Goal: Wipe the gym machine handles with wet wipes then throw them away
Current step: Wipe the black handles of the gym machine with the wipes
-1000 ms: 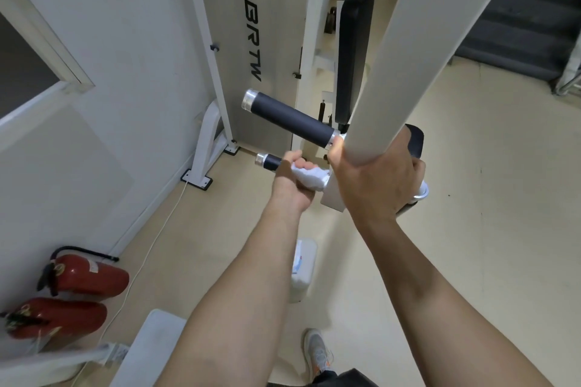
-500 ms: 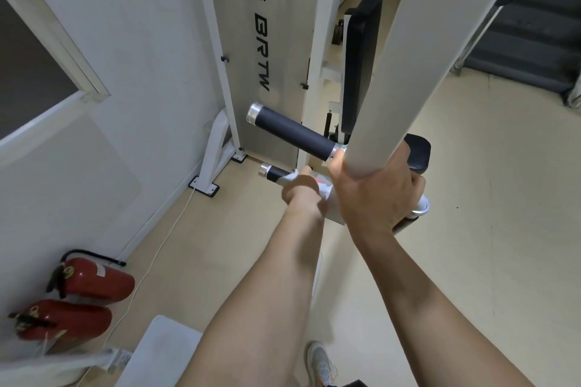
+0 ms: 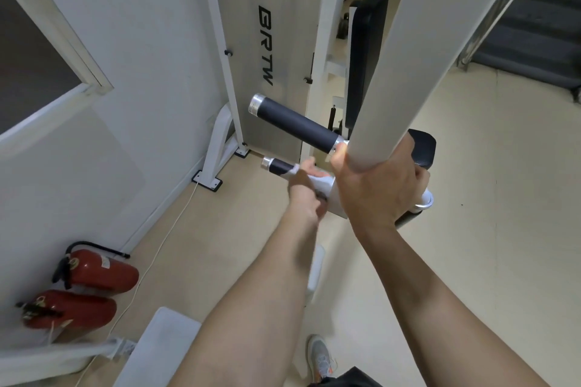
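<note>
Pale floor (image 3: 471, 229) and white wall (image 3: 141, 41) all round, and the machine's white post (image 3: 408, 72) runs right down the middle of my view. My right hand (image 3: 380, 188) is clenched round the foot of that post, same as a second ago, bracing it. The action is on the left side of the post. My left hand (image 3: 306, 188) has its fingers wrapped round the wipe (image 3: 319, 181), and the wipe is wrapped round the lower handle (image 3: 278, 167). A second ago the knuckles sat on top. Now the wrist has rolled over, the thumb shows above, and the hand has drawn in closer to the post, so bare black grip shows out towards the end cap. I read that as a twist-and-slide stroke, scrubbing the inner stretch of this handle. The upper handle (image 3: 295, 124), jutting left from the post just above, has no hand on it. Whether it is clean I can't say. The wipe hasn't been thrown away yet. On the floor below the post, a white pack (image 3: 317, 264) peeks from behind my left forearm. Two red extinguishers (image 3: 97, 273) lie far off left by the wall.
</note>
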A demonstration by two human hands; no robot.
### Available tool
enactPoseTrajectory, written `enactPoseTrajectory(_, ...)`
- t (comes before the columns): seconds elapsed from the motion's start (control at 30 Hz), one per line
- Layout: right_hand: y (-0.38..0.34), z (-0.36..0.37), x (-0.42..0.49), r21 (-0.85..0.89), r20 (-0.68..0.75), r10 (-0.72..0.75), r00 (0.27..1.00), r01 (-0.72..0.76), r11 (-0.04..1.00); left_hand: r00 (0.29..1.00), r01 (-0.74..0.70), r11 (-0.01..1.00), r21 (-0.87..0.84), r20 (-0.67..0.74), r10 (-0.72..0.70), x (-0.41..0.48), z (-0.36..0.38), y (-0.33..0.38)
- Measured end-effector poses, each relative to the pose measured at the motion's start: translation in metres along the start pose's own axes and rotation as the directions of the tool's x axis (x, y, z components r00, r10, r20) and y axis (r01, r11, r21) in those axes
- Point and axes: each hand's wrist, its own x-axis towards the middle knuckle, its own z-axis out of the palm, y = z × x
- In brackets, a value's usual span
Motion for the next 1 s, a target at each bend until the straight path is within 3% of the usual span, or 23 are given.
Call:
enactPoseTrajectory(0.17, 0.007, -0.003, 0.003, -0.009, 0.014, -0.040, 0.999, 0.040, 0.999, 0.994, 0.059, 0.990, -0.129, 0.104, -0.046, -0.003, 0.003, 0.005)
enactPoseTrajectory(0.3, 0.004, -0.001, 0.000, 0.008, 0.050, -0.027, 0.998, 0.027, 1.000, 1.000, 0.002, 0.980, -0.200, -0.028, -0.008, 0.009, -0.012, 0.039)
enactPoseTrajectory(0.43, -0.001, 0.002, 0.001, 0.019, 0.025, 0.000, 1.000, -0.001, 1.000, 1.000, -0.004, 0.988, -0.157, -0.023, 0.001, -0.010, -0.002, 0.021)
enactPoseTrajectory(0.53, 0.003, -0.002, 0.002, 0.007, 0.035, -0.027, 0.999, 0.026, 1.000, 0.997, 0.004, 1.000, -0.008, 0.073, -0.003, -0.020, 0.008, -0.005)
enactPoseTrajectory(0.6, 0.006, -0.004, 0.003, 0.001, 0.036, -0.042, 0.998, 0.042, 0.999, 0.998, 0.004, 0.999, 0.053, 0.064, -0.007, -0.022, 0.002, -0.006)
enactPoseTrajectory(0.8, 0.006, -0.006, 0.003, -0.012, 0.058, -0.059, 0.997, 0.060, 0.998, 0.993, -0.119, 0.989, 0.086, -0.004, 0.120, -0.024, -0.041, -0.008)
enactPoseTrajectory(1.0, 0.007, -0.005, 0.001, -0.036, 0.058, -0.065, 0.996, 0.067, 0.997, 0.996, -0.080, 0.995, 0.064, 0.048, 0.077, -0.038, -0.046, -0.009)
